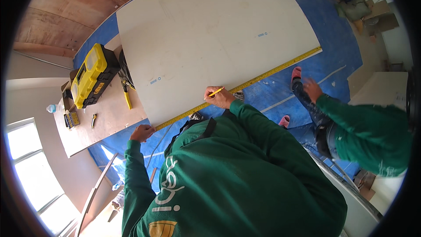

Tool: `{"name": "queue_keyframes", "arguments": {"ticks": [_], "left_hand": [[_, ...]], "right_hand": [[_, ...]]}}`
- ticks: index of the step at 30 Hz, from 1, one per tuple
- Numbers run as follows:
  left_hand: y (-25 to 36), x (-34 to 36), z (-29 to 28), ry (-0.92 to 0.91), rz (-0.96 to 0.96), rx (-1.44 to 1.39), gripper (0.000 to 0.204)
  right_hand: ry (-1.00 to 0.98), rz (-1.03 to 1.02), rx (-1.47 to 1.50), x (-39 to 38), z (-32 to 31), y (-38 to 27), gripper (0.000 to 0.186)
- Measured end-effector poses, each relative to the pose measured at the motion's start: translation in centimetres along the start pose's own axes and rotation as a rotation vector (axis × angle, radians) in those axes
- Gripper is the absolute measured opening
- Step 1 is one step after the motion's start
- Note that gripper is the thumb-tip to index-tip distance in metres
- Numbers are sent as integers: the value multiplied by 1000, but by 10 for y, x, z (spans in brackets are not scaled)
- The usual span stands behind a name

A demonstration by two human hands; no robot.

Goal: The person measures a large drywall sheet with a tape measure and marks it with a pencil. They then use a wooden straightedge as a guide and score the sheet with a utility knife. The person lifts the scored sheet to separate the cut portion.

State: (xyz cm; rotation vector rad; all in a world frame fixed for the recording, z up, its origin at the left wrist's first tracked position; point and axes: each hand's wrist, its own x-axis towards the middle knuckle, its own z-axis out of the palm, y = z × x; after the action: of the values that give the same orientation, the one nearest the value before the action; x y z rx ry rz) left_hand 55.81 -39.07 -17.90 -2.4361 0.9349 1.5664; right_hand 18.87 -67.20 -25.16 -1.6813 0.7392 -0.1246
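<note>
A large pale board lies in front of me, with a yellow tape measure stretched along its near edge. At the board's near left corner, my left hand is closed on the end of the tape. My right hand rests by the tape near the middle of that edge. Between its fingers is a yellow pencil, tilted, its lower end close to the board's surface.
To the left, a wooden sheet carries a yellow-and-black toolbox, yellow-handled pliers and a utility knife. Blue sheeting covers the floor. On the right stands a co-worker in green, blurred hand near the tape's far end.
</note>
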Motion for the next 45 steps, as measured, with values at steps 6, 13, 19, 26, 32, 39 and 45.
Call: {"name": "queue_keyframes", "arguments": {"ticks": [6,13,19,26,32,39,45], "left_hand": [[6,-5,-3,13,-11,-15,45],[-14,5,1,52,34,-50,45],[-14,7,-8,83,201,126,40],[52,-8,21,-120,245,-190,37],[113,-9,43,-372,169,-302,29],[178,5,108,-454,105,-482,23],[346,24,150,-526,199,-581,27]], "right_hand": [[35,-19,45,2,3,4,18],[72,-36,103,2,-2,0,17],[559,19,423,-51,-40,-17,13],[1097,95,453,-194,-35,12,14],[1203,318,561,-270,-21,76,14],[1145,342,459,-348,-99,150,15],[1354,321,277,-418,-182,191,16]]}}
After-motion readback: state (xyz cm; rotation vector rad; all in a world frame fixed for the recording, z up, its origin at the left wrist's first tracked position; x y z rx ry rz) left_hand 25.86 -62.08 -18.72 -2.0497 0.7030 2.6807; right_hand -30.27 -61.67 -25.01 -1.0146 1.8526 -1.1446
